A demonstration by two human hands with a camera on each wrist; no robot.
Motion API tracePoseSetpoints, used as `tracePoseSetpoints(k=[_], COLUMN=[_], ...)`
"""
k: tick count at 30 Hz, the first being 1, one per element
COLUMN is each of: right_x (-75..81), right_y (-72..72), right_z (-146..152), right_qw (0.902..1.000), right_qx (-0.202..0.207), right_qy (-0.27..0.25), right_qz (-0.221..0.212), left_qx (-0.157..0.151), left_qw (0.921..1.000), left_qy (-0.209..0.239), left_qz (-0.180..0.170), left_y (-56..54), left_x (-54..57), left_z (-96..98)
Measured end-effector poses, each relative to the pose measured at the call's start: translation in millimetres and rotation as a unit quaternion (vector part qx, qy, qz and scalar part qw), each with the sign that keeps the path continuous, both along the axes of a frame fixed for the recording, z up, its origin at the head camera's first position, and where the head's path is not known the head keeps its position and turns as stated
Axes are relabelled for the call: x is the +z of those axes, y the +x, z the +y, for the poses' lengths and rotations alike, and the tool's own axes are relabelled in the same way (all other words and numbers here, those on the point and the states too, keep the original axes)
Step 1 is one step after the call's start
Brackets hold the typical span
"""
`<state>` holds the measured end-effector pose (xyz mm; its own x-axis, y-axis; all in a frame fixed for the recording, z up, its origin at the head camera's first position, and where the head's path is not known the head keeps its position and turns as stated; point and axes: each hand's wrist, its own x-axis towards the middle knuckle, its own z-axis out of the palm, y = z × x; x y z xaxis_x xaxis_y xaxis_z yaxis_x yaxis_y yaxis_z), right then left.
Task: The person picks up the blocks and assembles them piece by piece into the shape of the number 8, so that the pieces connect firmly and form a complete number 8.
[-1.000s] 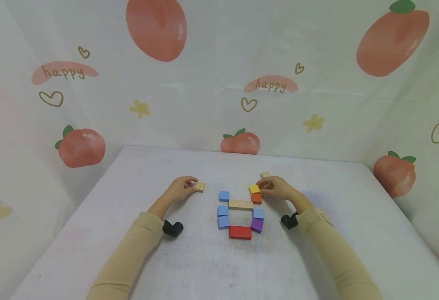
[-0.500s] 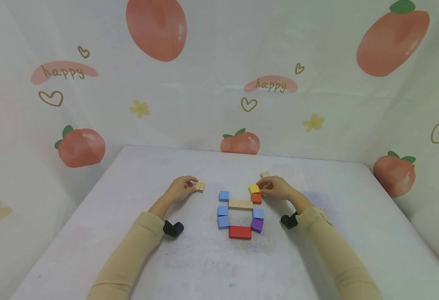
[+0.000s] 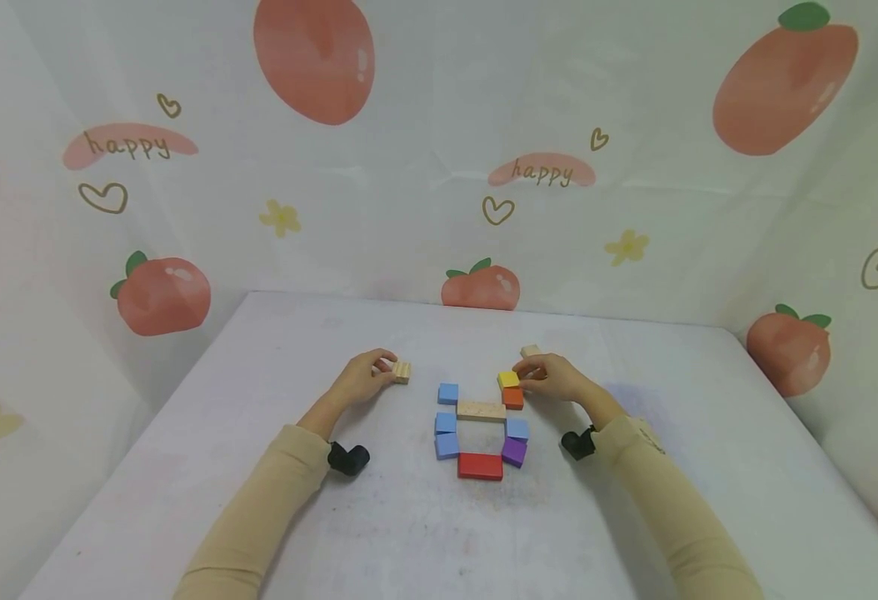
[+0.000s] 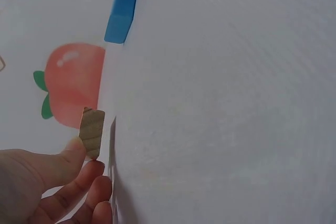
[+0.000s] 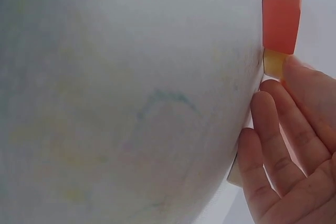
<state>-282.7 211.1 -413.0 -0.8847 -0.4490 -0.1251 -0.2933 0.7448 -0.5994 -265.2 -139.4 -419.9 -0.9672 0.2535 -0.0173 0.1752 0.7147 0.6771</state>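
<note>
My left hand (image 3: 362, 377) pinches a natural wooden block (image 3: 401, 372) between thumb and fingers, left of the arranged blocks. In the left wrist view, that wooden block (image 4: 92, 134) shows grain stripes and seems slightly off the table. Across the layout, my right hand (image 3: 555, 377) holds a yellow block (image 3: 508, 380) by its side, behind an orange block (image 3: 512, 399). Thumb and forefinger meet at the yellow block (image 5: 274, 62) in the right wrist view, with the orange-red block (image 5: 282, 14) touching it. A blue block (image 3: 448, 393) lies between the hands.
A long wooden block (image 3: 481, 410) bridges the two columns. Nearer are blue blocks (image 3: 446, 447) at left, a light blue block (image 3: 517, 429) and purple block (image 3: 514, 452) at right, and a red block (image 3: 480, 466) in front. Another wooden block (image 3: 531, 351) lies behind my right hand.
My left hand has risen very slightly with the wooden block. The right hand and the yellow block stay in place.
</note>
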Motion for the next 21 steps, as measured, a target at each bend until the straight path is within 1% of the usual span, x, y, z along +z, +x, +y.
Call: tracePoseSetpoints(k=[4, 6, 11, 16, 21], right_x=[-0.9, -1.0, -0.9, 0.3, 1.1], right_y=[0.7, 1.1, 1.2, 1.7, 1.6], right_z=[0, 1, 1, 1, 1], right_qw=[0.9999, 0.9998, 0.9996, 0.9998, 0.9998], right_qx=[0.004, 0.013, 0.02, 0.008, 0.008], right_qy=[-0.01, -0.014, -0.019, -0.019, -0.016], right_qz=[0.003, 0.01, 0.01, -0.001, 0.002], left_qx=[-0.002, -0.003, -0.009, -0.016, -0.02], left_qw=[1.0, 0.9999, 0.9999, 0.9997, 0.9996], left_qy=[0.003, 0.004, 0.007, 0.008, 0.012], left_qz=[0.008, 0.011, 0.01, 0.015, 0.018], left_y=[-2.2, -3.8, -6.0, -7.2, -8.8], left_x=[-0.6, -1.2, -1.0, 0.1, 1.0], left_z=[4.3, 7.4, 15.9, 24.8, 33.4])
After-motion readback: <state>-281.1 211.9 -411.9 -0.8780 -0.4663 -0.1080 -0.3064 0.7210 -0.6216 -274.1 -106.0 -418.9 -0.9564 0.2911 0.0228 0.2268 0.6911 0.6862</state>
